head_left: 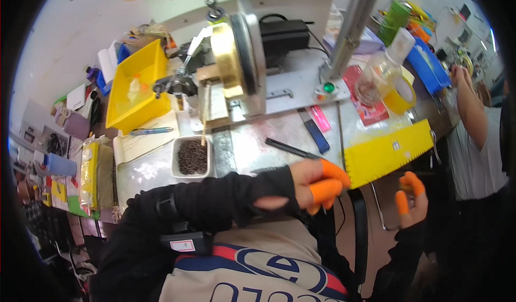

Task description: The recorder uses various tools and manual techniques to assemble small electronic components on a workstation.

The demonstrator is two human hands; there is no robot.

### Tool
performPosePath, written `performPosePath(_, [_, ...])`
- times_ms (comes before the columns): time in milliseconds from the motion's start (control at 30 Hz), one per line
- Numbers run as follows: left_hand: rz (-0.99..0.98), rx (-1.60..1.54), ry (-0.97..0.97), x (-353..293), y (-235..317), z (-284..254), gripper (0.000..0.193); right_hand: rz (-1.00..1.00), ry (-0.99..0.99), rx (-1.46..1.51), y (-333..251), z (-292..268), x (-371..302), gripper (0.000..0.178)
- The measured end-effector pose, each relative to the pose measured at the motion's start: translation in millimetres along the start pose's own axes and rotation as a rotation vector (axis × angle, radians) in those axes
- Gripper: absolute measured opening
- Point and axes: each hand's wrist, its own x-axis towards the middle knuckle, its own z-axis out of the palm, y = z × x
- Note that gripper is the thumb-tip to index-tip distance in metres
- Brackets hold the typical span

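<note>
My left hand (318, 186) reaches across in front of me, orange covers on its fingertips. The fingers are curled together beside the near left corner of a yellow sheet (387, 152) with short dark marks along its edge. Whatever they pinch is hidden or too small to name. To the right, past the table edge, my right hand (413, 204) is raised with its orange-tipped thumb and finger bent toward each other. A small brownish spot shows between them, too unclear to name. A black pen (290, 148) lies just beyond my left hand.
A machine with a gold wheel (226, 60) stands behind a white tub (192, 174) of dark brown grains. Left is a yellow bin (115, 111); right are a clear bottle (374, 81), a tape roll (403, 98) and a blue bin (428, 68). Another person (475, 157) stands far right.
</note>
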Motion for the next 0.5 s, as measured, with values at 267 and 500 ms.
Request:
performPosePath(267, [0.194, 0.77, 0.053, -28, 0, -33, 0.025, 0.234, -0.624, 0.884, -116, 108, 96, 0.025])
performPosePath(500, [0.417, 0.996, 0.609, -94, 21, -92, 0.022, -0.356, -0.231, 0.378, -107, 154, 153, 0.016])
